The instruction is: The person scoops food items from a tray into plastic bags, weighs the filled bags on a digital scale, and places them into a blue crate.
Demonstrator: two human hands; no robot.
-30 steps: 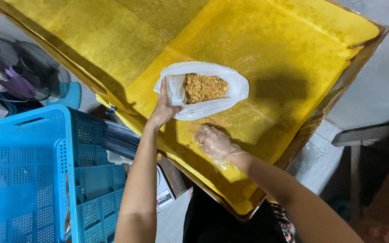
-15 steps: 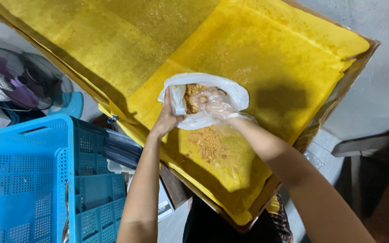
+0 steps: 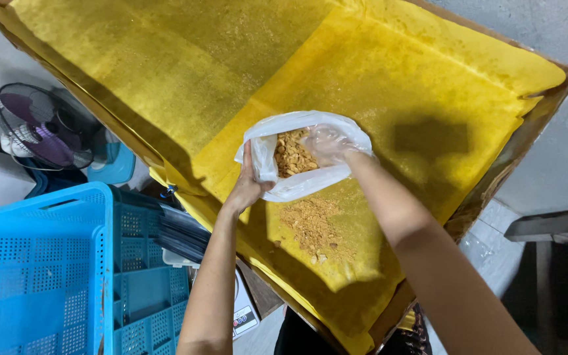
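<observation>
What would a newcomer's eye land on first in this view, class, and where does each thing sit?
First, the big yellow sheet lining a shallow cardboard tray across the upper picture. At its middle, the left hand holds open a white plastic bag of tan crumbly bits, with the right hand, in a clear glove, inside it. A small heap of crumbs lies just below the bag, and a blue crate fills the lower left.
</observation>
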